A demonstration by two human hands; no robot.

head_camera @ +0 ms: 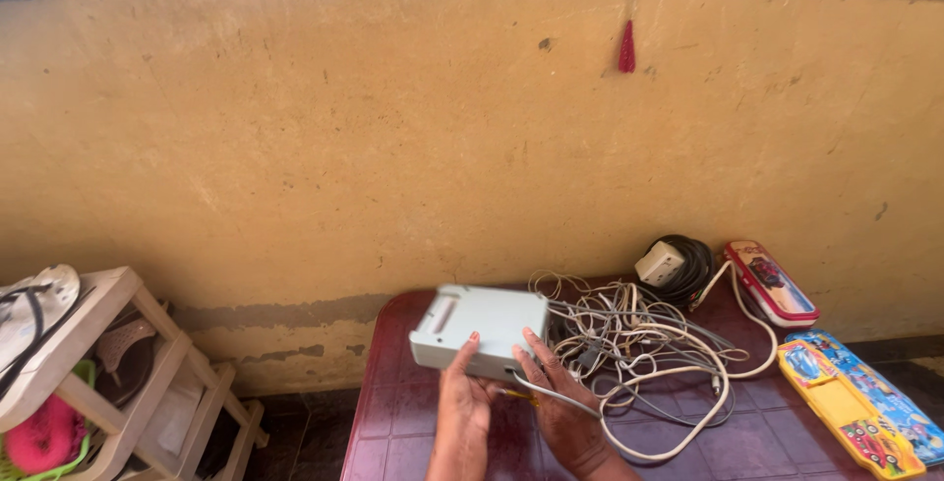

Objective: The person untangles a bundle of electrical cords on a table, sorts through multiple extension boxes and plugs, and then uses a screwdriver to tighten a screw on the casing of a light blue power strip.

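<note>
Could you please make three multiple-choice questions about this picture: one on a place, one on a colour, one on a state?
1. Where does the tangle of white cables lie?
A. right of the grey box
B. on the wooden rack
C. on the wall

2. What colour is the tassel on the wall?
A. green
B. red
C. black

3. How is the grey box held?
A. by both hands
B. by one hand
C. untouched

Answers:
1 A, the cables spread beside the box.
2 B, it hangs red.
3 A, the left hand and right hand both touch it.

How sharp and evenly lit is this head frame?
Head view: soft, even daylight, no glare or hard shadows; the white box and both hands are slightly motion-blurred, while the cable tangle and wall stay sharper.
</note>
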